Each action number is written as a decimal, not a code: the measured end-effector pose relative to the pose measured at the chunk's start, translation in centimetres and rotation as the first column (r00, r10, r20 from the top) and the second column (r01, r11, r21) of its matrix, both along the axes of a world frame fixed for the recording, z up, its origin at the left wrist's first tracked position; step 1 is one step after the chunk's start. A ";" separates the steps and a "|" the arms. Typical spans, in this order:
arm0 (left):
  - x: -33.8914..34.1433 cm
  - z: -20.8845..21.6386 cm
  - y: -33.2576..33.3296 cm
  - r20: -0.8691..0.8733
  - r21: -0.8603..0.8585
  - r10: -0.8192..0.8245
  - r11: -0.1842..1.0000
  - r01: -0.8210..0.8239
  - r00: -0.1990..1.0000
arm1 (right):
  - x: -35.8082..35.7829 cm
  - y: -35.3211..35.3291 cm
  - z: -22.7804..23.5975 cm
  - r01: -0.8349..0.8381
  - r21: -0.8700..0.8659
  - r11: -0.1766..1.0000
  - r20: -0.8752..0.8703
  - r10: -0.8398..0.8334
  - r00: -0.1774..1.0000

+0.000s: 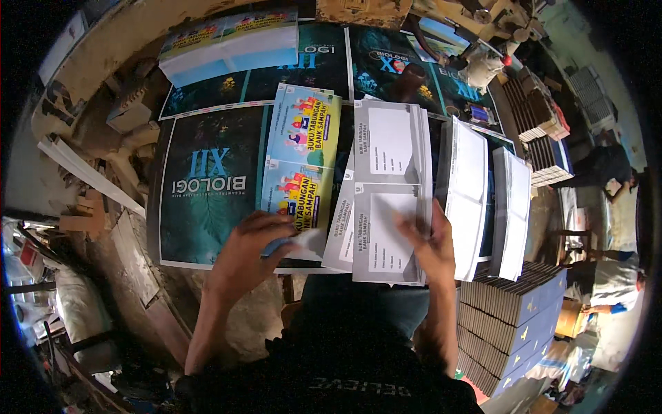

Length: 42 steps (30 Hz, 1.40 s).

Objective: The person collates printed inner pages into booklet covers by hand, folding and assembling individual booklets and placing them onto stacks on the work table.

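Note:
My left hand [249, 250] is bent at the lower left corner of a narrow stack of colourful cover sheets [303, 138]. Its fingers and thumb close about that corner, where a pale, slightly blurred bit of paper shows. On the right, my right hand [436, 247] grips a stack of grey-and-white printed sheets [387, 148] by the right edge, thumb on top and fingers mostly hidden at the side. Another grey printed sheet [339, 231] pokes out at a slant from the left of this stack, between it and the covers.
Large dark-green printed sheets [207, 148] cover the table. Two white paper stacks [466, 193] [510, 214] stand right of my right hand. A tall block of colourful covers [231, 58] sits at the far left. Bound blue books [514, 324] are piled low at right; people work beyond.

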<state>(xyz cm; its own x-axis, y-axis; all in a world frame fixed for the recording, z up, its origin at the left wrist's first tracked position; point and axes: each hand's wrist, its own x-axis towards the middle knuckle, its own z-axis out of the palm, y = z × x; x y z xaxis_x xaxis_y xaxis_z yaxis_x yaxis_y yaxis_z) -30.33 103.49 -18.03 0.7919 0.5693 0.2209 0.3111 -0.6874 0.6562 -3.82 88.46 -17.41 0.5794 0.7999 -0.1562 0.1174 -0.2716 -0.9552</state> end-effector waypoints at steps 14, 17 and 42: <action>-2.5 -0.2 -4.3 0.055 -0.173 0.475 0.871 -0.460 0.878 | -8.7 7.7 -2.7 0.075 0.240 0.968 -0.603 0.088 0.793; -2.5 0.3 -2.7 0.225 -0.013 0.148 0.989 -0.149 0.963 | -9.9 9.9 -3.1 0.172 0.319 0.932 -0.876 0.221 0.428; 1.4 2.0 1.3 0.172 0.425 0.520 0.727 -0.539 0.837 | 13.5 -10.7 1.5 0.492 0.275 0.826 0.646 -0.537 0.542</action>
